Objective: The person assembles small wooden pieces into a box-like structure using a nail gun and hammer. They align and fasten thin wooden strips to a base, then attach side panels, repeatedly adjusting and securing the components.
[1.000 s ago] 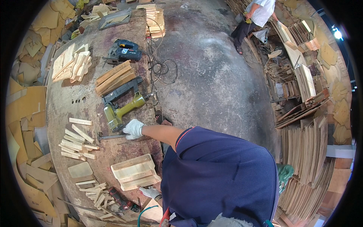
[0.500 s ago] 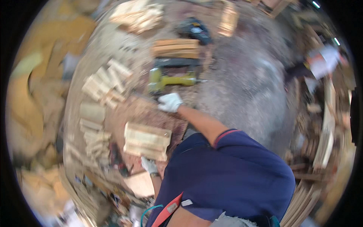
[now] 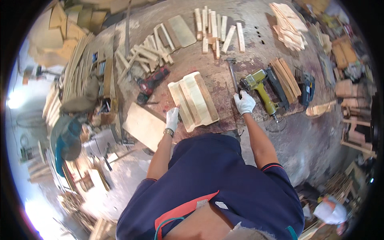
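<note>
A pale wooden piece (image 3: 195,101), made of slats with shaped ends, lies on the worn bench in front of me. My left hand (image 3: 172,117), in a white glove, is closed on its left edge. To the right, my gloved right hand (image 3: 245,103) is closed round the lower end of a hammer (image 3: 233,76), whose head points away from me. Just right of that hand lies a green nail gun (image 3: 259,89), with a dark tool (image 3: 277,88) beside it. A red and black cordless drill (image 3: 151,85) rests left of the wooden piece.
Loose wooden strips (image 3: 216,30) and more slats (image 3: 149,54) lie across the bench's far side. Brown wood blocks (image 3: 286,80) and a dark power tool (image 3: 305,89) sit at right. A thin board (image 3: 146,127) is at near left. Another person (image 3: 330,210) is at far lower right.
The view has swung round and sharpened, so the bench lies more squarely ahead. My left hand stays at the wooden piece's edge, and my right hand remains at the hammer's end.
</note>
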Demonstrator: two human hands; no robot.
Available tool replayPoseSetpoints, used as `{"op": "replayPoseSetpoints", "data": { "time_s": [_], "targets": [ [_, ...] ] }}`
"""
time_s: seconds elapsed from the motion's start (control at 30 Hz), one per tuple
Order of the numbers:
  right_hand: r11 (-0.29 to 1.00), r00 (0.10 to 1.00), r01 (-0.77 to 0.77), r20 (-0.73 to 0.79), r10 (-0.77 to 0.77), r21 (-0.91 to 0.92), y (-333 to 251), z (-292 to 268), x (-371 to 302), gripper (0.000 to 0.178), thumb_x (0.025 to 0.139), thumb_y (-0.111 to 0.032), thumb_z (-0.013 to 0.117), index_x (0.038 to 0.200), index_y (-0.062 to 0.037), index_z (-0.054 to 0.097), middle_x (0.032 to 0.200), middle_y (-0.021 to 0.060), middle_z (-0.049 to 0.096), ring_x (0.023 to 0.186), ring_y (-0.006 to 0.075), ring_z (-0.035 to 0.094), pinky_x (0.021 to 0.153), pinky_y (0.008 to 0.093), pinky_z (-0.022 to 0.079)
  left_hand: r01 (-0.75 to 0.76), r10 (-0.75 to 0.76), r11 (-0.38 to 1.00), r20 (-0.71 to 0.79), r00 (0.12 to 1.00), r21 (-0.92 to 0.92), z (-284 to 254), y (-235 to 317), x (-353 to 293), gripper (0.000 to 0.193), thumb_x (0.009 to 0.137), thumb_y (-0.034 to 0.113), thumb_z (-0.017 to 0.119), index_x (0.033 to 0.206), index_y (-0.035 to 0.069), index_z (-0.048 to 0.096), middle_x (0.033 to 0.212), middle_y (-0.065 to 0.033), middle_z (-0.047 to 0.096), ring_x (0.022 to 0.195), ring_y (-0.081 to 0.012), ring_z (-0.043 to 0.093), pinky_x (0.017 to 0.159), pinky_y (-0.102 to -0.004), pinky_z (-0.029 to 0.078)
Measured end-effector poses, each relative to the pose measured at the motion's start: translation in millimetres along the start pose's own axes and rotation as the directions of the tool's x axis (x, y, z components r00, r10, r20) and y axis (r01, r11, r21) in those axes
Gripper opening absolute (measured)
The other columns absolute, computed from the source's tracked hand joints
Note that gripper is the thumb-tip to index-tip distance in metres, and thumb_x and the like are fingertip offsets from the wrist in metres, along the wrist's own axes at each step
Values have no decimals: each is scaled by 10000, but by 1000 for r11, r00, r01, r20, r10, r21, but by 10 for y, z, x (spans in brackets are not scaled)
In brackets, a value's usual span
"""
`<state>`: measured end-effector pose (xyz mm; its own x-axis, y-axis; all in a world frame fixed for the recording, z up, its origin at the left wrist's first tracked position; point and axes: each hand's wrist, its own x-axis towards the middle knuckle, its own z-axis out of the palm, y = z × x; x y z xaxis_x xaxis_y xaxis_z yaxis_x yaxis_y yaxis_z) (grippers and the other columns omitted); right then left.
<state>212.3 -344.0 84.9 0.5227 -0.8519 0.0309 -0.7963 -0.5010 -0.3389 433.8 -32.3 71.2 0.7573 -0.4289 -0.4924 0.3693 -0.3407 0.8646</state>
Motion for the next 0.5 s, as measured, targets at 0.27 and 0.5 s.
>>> {"op": "replayPoseSetpoints", "data": {
  "time_s": [0.27, 0.5],
  "targets": [
    [1000, 999, 26, 24, -25, -17, 67, 53, 15, 388, 862, -495, 664, 975, -125, 700, 830, 181, 720, 781, 377, 705, 694, 497, 538, 7, -1, 998, -92, 996, 69, 28, -17, -71, 366, 977, 332, 624, 742, 55, 588, 662, 43, 481, 604, -73, 461, 530, -293, 406],
    [971, 962, 211, 153, -227, 116, 269, -113, 145, 386, 848, -411, 703, 783, -36, 635, 682, 200, 619, 614, 340, 644, 623, 478, 495, -177, 201, 979, -328, 923, 102, 149, -252, -141, 362, 993, 280, 598, 1082, -64, 668, 988, -79, 686, 941, -158, 600, 874, -319, 474]
  ]
}}
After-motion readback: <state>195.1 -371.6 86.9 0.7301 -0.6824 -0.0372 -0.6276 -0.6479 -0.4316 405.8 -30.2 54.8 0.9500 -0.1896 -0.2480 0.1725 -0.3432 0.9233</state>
